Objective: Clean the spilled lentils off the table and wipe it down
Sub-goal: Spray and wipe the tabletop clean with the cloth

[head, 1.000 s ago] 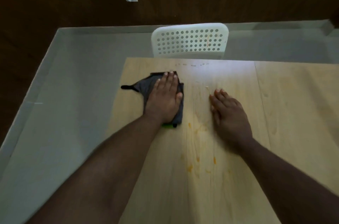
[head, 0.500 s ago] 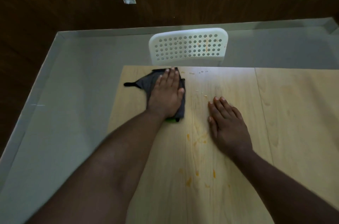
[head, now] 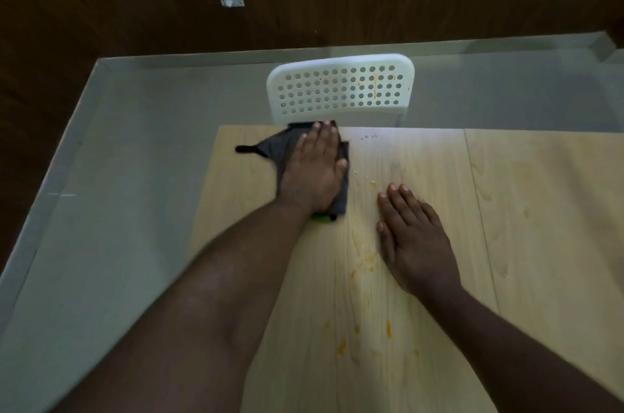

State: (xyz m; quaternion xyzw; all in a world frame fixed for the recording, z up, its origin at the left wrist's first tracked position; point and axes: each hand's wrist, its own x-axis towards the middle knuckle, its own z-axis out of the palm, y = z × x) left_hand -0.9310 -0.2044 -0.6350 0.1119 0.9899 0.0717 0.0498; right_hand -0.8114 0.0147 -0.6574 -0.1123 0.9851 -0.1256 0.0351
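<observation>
We see the table (head: 540,210) bare and open across its whole right half, wide room for a hand there. Left hand (head: 315,169) lies flat on a dark cloth (head: 280,145) at the far edge, filling that far-left strip. Right hand (head: 417,240) lies flat mid-table; a narrow lane of bare wood runs between the two hands. A white chair (head: 341,88) back stands right behind the far edge, blocking reach past it. Orange smears (head: 364,264) and crumbs (head: 373,182) lie flat, no obstacle. Near the table's front, both forearms cross it.
</observation>
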